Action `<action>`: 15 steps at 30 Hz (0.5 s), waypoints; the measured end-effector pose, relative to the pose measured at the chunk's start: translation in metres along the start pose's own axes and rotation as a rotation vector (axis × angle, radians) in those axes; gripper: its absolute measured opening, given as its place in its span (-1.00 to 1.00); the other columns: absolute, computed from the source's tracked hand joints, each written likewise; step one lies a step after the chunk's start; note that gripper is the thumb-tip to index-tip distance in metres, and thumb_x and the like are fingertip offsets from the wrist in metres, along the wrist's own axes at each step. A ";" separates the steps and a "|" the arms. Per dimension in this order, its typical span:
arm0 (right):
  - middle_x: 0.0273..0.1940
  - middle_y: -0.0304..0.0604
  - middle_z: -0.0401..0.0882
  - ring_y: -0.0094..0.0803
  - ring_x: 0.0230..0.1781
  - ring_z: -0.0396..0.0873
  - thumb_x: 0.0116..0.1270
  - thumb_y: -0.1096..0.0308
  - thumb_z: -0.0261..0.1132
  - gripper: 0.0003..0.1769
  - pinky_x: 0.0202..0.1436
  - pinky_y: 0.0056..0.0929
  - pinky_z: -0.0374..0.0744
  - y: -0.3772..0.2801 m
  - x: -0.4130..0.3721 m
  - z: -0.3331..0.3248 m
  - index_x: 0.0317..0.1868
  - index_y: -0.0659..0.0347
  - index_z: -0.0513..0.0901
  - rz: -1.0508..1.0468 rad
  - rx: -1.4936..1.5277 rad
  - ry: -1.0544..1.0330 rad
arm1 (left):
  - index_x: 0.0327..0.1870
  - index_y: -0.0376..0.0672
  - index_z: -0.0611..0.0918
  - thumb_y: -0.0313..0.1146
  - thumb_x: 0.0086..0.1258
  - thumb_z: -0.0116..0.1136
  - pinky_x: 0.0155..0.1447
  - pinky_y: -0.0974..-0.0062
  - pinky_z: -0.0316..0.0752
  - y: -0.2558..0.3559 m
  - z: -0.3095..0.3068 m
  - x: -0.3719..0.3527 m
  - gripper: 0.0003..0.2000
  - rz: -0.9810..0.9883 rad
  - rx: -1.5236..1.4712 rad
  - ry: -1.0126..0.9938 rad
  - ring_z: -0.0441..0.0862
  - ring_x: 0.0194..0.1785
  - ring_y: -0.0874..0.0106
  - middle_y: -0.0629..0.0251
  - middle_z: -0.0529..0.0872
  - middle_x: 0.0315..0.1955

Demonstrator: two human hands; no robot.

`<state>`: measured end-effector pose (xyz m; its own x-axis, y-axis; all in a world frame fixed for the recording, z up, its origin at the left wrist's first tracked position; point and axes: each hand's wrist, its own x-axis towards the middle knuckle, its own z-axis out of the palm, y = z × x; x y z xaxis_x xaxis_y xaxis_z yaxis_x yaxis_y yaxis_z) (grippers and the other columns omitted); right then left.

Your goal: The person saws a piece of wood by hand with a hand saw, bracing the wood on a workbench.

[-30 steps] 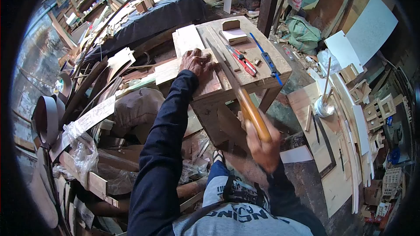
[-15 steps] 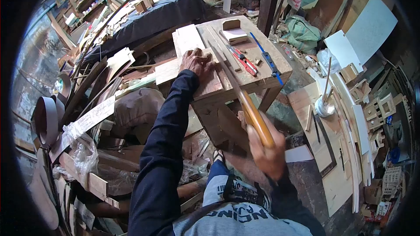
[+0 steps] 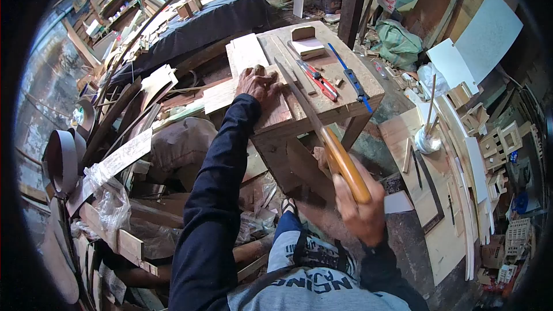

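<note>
Wooden counter (image 3: 351,89) with plank (image 3: 222,95), saw (image 3: 305,109) and two hands.
The plank is laid across the counter's left part. The saw blade is set slantwise just beside the left hand (image 3: 259,83), whose fingers are pressed flat on the plank. The orange handle is gripped by the right hand (image 3: 362,210), fingers closed.
</note>
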<state>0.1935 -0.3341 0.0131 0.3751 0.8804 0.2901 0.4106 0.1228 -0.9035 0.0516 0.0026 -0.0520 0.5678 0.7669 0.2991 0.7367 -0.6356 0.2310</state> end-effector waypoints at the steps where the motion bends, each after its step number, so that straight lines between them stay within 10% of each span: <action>1: -0.17 0.29 0.66 0.13 -0.19 0.71 0.45 0.33 0.24 -0.59 -0.14 -0.15 0.64 0.002 0.002 0.001 0.19 0.43 0.53 -0.044 0.012 0.011 | 0.10 0.09 0.78 0.10 0.39 0.19 0.45 0.18 0.29 -0.003 0.003 0.001 -0.58 0.030 0.022 0.051 0.43 0.29 0.02 0.02 0.57 0.23; 7: -0.25 0.29 0.63 0.23 -0.24 0.65 0.43 0.26 0.26 -0.63 -0.21 -0.12 0.61 0.032 0.103 0.064 0.06 0.42 0.55 -0.090 -0.006 -0.025 | 0.08 0.11 0.78 0.12 0.42 0.15 0.37 0.23 0.31 -0.009 0.014 0.000 -0.59 0.100 0.112 0.135 0.47 0.20 0.10 0.08 0.64 0.08; 15: -0.20 0.27 0.64 0.07 -0.22 0.72 0.44 0.35 0.25 -0.60 -0.17 -0.20 0.63 0.001 0.010 -0.001 0.20 0.39 0.53 0.027 0.029 -0.040 | 0.12 0.11 0.77 0.14 0.42 0.13 0.38 0.21 0.30 -0.011 0.016 0.001 -0.56 0.087 0.063 0.135 0.47 0.19 0.11 0.12 0.62 0.07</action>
<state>0.1988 -0.3258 0.0159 0.3518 0.9012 0.2532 0.3760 0.1116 -0.9199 0.0499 0.0114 -0.0686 0.5790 0.6874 0.4384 0.7110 -0.6889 0.1413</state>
